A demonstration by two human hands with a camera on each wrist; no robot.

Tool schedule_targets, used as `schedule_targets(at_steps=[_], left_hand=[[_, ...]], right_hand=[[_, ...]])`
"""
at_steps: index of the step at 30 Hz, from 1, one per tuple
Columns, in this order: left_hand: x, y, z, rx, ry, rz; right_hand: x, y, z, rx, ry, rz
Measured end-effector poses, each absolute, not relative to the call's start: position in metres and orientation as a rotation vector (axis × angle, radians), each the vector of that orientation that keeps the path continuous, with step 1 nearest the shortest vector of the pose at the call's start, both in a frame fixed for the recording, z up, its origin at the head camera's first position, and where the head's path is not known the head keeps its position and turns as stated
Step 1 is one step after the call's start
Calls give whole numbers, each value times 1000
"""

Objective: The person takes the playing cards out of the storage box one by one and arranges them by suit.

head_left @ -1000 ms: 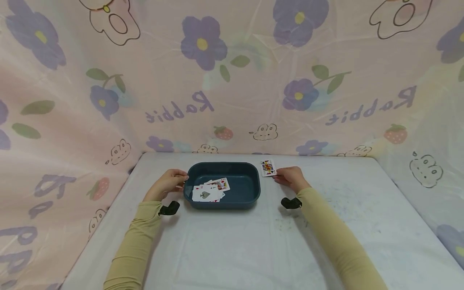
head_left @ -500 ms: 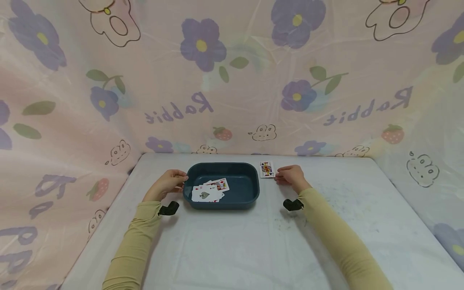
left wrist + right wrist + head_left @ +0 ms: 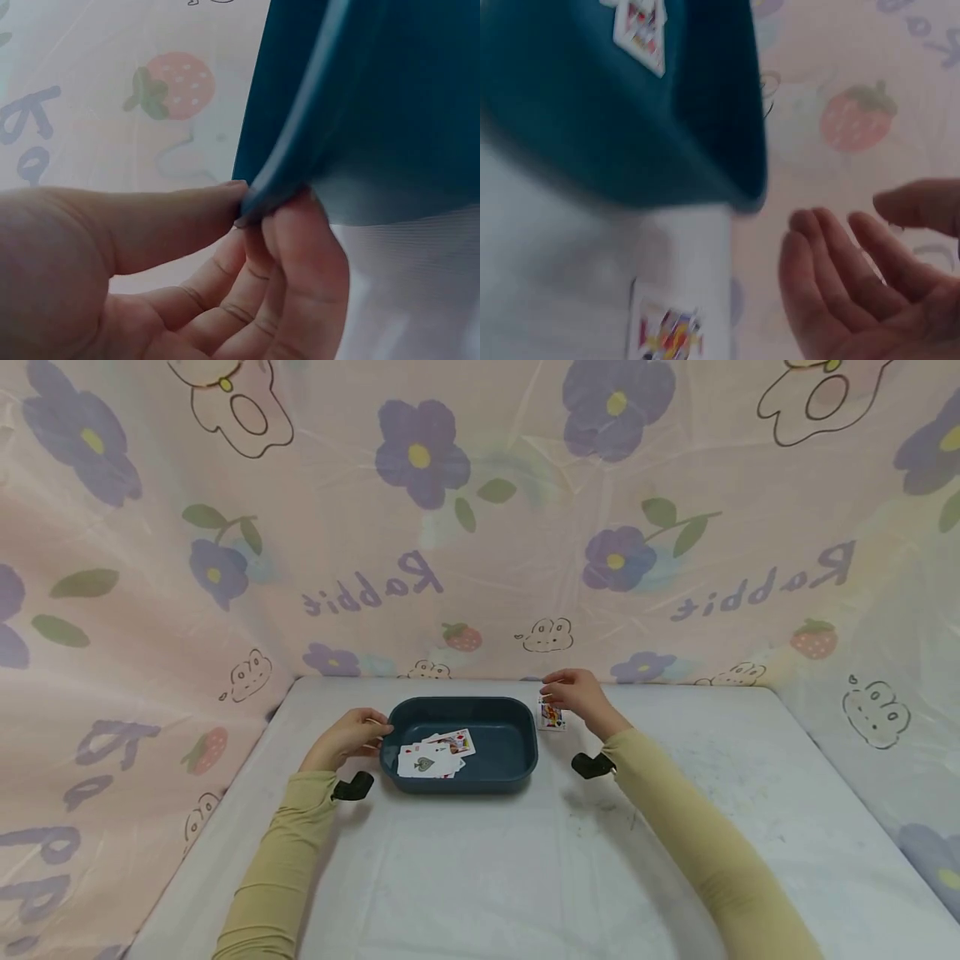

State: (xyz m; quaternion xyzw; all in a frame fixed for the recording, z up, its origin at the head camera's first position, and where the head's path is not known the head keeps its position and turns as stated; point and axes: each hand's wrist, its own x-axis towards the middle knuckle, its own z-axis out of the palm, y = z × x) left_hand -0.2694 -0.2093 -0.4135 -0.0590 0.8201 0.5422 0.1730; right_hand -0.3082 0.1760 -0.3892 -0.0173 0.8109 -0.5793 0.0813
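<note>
A dark teal rectangular tub (image 3: 459, 785) stands on the white table with several loose playing cards (image 3: 426, 765) piled in its left half; an ace of spades is on top. My left hand (image 3: 343, 742) pinches the tub's left rim between thumb and fingers, clearly visible in the left wrist view, where the rim (image 3: 300, 127) passes between them. One face-up court card (image 3: 553, 718) lies on the table just right of the tub, its upper part hidden by my right hand (image 3: 587, 697). In the right wrist view that hand's fingers (image 3: 847, 277) are loosely bent and hold nothing.
A printed cloth (image 3: 480, 552) with flowers and rabbits hangs behind the table and along its sides. A black wrist-worn device (image 3: 592, 766) sticks out below my right wrist, and another (image 3: 352, 787) below my left.
My right hand has let go of the court card, leaving it flat beside the tub, and has moved up and left over its far edge. My left hand stays at the rim.
</note>
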Motion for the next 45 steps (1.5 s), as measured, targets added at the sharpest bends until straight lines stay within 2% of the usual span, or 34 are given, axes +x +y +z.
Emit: schedule_targets(at_steps=[10, 23, 33, 45], left_hand=[[-268, -210, -416, -147, 2329, 1547], [-266, -209, -419, -160, 2320, 1567], [-268, -211, -421, -146, 2310, 1589], [-267, -210, -420, -132, 2307, 1606]], right_hand=[[-315, 126, -374, -257, 2124, -1686], [-319, 88, -399, -107, 1984, -1461], [-319, 72, -408, -77, 1924, -1482], [-315, 47, -413, -201, 1951, -1366]])
